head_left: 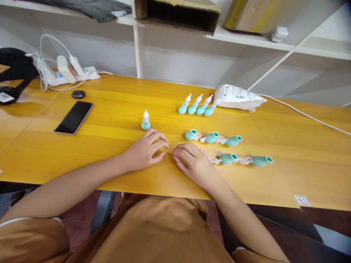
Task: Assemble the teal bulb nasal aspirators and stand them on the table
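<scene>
My left hand (145, 149) rests palm down on the yellow wooden table (109, 153), fingers curled loosely, holding nothing. My right hand (192, 160) lies beside it, fingertips almost touching the left ones, fingers bent and nothing in them. Just beyond the left hand one small teal bulb with a white tip (146, 120) stands upright. To the right of my right hand lie several open teal bulbs (212, 137) and loose whitish tips (215, 160) in two rows. Farther back, several assembled bulbs (195, 106) lie side by side.
A crumpled plastic bag (238, 98) lies at the back right, with a white cable (307, 116) running past it. A phone (74, 117), a dark earbud case (78, 94) and a power strip (68, 73) are at the left. Shelves with a cardboard box (178, 14) stand behind.
</scene>
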`<state>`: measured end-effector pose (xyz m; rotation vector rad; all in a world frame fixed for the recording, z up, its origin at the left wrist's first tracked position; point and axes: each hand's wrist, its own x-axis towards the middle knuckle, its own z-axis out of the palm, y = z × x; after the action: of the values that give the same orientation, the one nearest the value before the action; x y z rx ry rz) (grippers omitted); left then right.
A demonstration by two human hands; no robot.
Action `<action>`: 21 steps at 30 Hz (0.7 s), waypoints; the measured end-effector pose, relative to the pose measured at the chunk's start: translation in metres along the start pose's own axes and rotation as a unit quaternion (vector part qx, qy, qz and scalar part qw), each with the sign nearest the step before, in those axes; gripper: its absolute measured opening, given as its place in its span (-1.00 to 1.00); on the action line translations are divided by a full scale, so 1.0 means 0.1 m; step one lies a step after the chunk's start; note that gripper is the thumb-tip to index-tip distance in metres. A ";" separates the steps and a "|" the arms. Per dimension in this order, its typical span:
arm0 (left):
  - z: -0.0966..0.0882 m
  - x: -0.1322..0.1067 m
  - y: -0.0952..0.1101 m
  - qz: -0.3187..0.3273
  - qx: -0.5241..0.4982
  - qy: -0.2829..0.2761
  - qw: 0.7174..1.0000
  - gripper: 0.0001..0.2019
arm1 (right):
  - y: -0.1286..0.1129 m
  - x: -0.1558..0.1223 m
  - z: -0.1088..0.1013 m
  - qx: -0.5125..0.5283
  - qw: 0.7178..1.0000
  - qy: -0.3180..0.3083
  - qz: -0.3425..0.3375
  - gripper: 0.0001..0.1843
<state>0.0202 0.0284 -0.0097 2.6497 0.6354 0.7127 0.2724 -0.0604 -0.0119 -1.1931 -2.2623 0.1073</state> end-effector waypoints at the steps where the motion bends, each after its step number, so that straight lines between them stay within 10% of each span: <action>1: -0.02 0.00 0.04 0.007 -0.016 0.002 1.000 -0.88 | -0.03 0.00 -0.02 0.018 1.000 0.005 -0.019 -0.78; 9: -0.03 -0.03 0.15 -0.045 -0.238 -0.059 0.968 -0.74 | -0.10 -0.06 -0.10 0.110 0.990 -0.001 -0.093 -0.78; 16: 0.00 -0.02 0.15 -0.062 -0.294 -0.096 0.949 -0.71 | -0.18 -0.13 -0.11 0.200 0.972 -0.026 0.119 -0.81; 21: 0.01 -0.05 0.16 -0.024 -0.288 -0.079 0.954 -0.80 | -0.14 -0.11 -0.10 0.127 0.992 -0.001 -0.027 -0.76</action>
<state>0.0225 0.0116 -0.0062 2.1139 0.3720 0.5586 0.2722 -0.0795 -0.0042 -0.9975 -2.2032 0.3634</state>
